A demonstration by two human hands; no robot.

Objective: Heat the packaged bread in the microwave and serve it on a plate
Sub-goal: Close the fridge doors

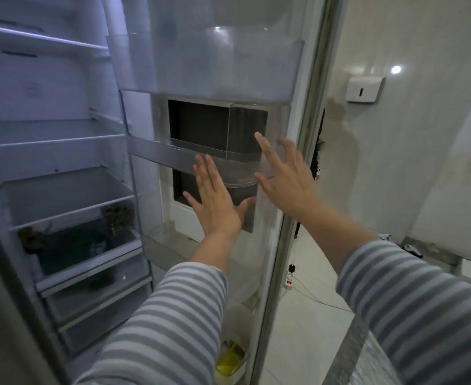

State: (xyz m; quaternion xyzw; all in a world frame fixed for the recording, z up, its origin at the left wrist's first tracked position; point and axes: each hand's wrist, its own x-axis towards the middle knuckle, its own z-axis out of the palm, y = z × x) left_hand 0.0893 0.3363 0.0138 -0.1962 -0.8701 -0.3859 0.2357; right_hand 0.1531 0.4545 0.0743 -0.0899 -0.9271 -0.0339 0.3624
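I stand at an open fridge. Both my hands reach toward the inside of its door point(295, 190). My left hand point(215, 201) is flat with straight fingers against the door below a clear door bin point(237, 173). My right hand point(287, 173) is spread open at the bin's right end, fingers straight, holding nothing. On a lower glass shelf point(70, 215) inside the fridge lie two dark brownish items, one at the left point(31, 240) and one further back point(117, 215); I cannot tell what they are. No microwave or plate is in view.
The fridge interior point(48, 134) on the left has several mostly bare shelves and drawers point(90, 298). A yellow-topped container point(228, 359) sits in the lowest door bin. To the right are a tiled floor, a power strip with cable point(289, 279) and a white wall dispenser point(365, 88).
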